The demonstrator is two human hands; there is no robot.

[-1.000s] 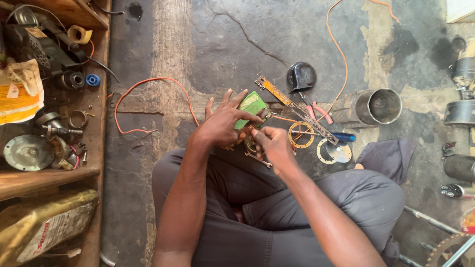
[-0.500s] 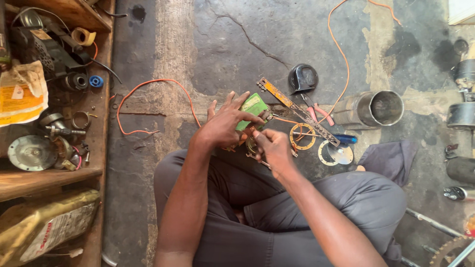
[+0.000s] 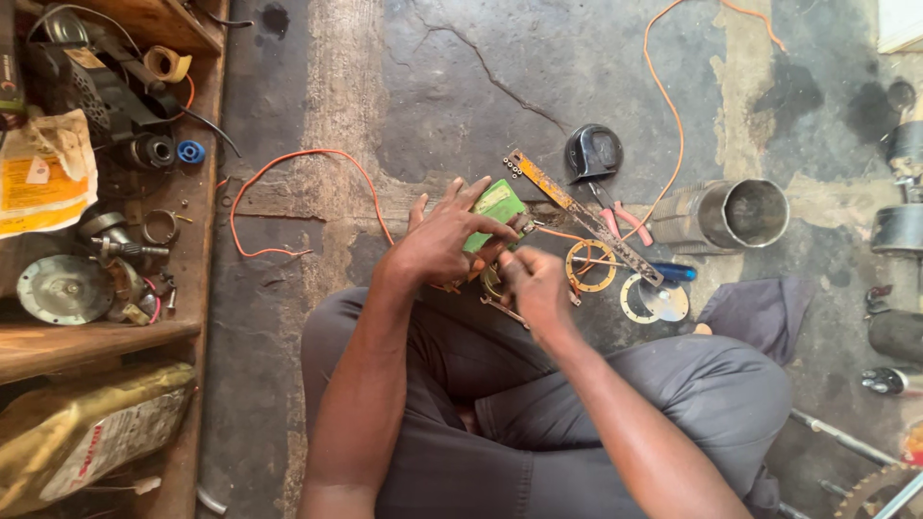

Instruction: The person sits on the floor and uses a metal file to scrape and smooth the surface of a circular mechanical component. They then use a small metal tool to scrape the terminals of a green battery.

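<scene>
Both hands have barely shifted over the cracked concrete floor.
Left hand grips a flat green block; right hand pinches small metal parts beside a rusty perforated strip.

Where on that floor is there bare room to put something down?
The widest bare patch is the cracked concrete above the hands, between the wooden shelf and the black round part. Another lies left of the knee, below the orange wire loop. It is crowded right of the hands: metal strip, pliers, rings, metal can.
</scene>
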